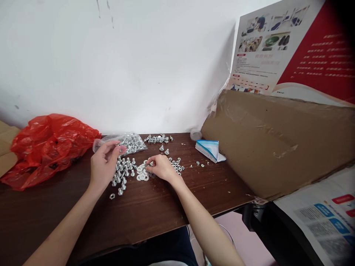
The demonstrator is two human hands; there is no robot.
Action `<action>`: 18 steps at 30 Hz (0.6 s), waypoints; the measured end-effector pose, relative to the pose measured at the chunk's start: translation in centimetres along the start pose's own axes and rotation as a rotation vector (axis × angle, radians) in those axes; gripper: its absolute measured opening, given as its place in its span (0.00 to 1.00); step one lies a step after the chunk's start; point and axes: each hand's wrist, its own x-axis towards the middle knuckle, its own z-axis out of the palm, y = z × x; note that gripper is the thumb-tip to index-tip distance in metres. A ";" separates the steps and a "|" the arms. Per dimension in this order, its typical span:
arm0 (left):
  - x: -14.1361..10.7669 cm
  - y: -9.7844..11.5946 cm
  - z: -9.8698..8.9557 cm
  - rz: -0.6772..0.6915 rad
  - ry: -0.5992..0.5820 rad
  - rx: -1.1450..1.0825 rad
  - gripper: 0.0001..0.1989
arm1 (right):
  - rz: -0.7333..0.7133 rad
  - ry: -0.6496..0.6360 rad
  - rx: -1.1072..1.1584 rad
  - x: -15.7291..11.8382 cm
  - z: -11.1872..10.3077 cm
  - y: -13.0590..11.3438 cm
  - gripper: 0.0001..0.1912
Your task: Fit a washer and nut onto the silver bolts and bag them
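My left hand (104,162) is raised over the left side of the desk, thumb and fingers closed on a small metal piece that they mostly hide. Beneath and beside it, bolts (127,166) stand head down in a loose group. My right hand (162,167) reaches into a pile of flat washers (142,173), its thumb and forefinger pinched on a washer. Just right of that hand lies a cluster of hex nuts (177,166), partly covered by the wrist. One larger nut (112,196) lies apart, near the front bolts.
Behind my left hand lies a clear plastic bag (133,143) of hardware. Assembled bolts (159,139) are heaped at the back, with two more in front. A red plastic bag (55,144) sits left; a small blue-white box (208,149) and a cardboard panel (277,144) stand right.
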 end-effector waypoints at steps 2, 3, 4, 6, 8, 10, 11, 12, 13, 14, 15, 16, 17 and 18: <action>0.2 -0.1 -0.3 -0.004 0.007 0.049 0.16 | -0.004 0.026 0.057 0.0 -0.1 0.1 0.17; 0.3 -0.1 -0.5 0.013 0.005 0.105 0.16 | 0.001 0.058 0.097 0.0 -0.3 0.2 0.20; 0.4 0.0 -0.7 0.047 0.002 0.177 0.16 | 0.012 0.100 0.136 0.1 -0.5 0.4 0.22; 0.8 -0.1 -1.3 0.149 -0.019 0.338 0.15 | 0.054 0.192 0.184 0.2 -1.1 1.0 0.17; 1.2 -0.2 -2.1 0.249 -0.053 0.482 0.15 | 0.105 0.249 0.191 0.4 -1.8 1.9 0.11; 1.6 -0.5 -3.0 0.277 -0.105 0.584 0.15 | 0.145 0.271 0.178 0.6 -2.5 3.0 0.09; 1.9 -0.7 -3.4 0.264 -0.136 0.622 0.15 | 0.156 0.284 0.166 0.7 -2.9 3.4 0.09; 2.0 -0.9 -3.8 0.226 -0.174 0.658 0.15 | 0.162 0.299 0.155 0.7 -3.2 3.8 0.10; 2.2 -1.0 -4.3 0.173 -0.210 0.690 0.16 | 0.162 0.314 0.147 0.7 -3.5 4.1 0.10; 2.3 -1.1 -4.7 0.122 -0.241 0.713 0.16 | 0.155 0.326 0.142 0.7 -3.7 4.3 0.11; 2.4 -1.1 -5.1 0.084 -0.267 0.731 0.15 | 0.144 0.328 0.137 0.6 -3.8 4.5 0.11; 2.5 -1.1 -5.4 0.063 -0.282 0.742 0.15 | 0.132 0.324 0.131 0.6 -3.9 4.5 0.11; 2.6 -1.1 -5.8 0.056 -0.293 0.749 0.14 | 0.120 0.311 0.122 0.5 -4.0 4.5 0.11; 2.7 -1.0 -6.2 0.057 -0.303 0.752 0.15 | 0.111 0.295 0.106 0.4 -4.0 4.4 0.10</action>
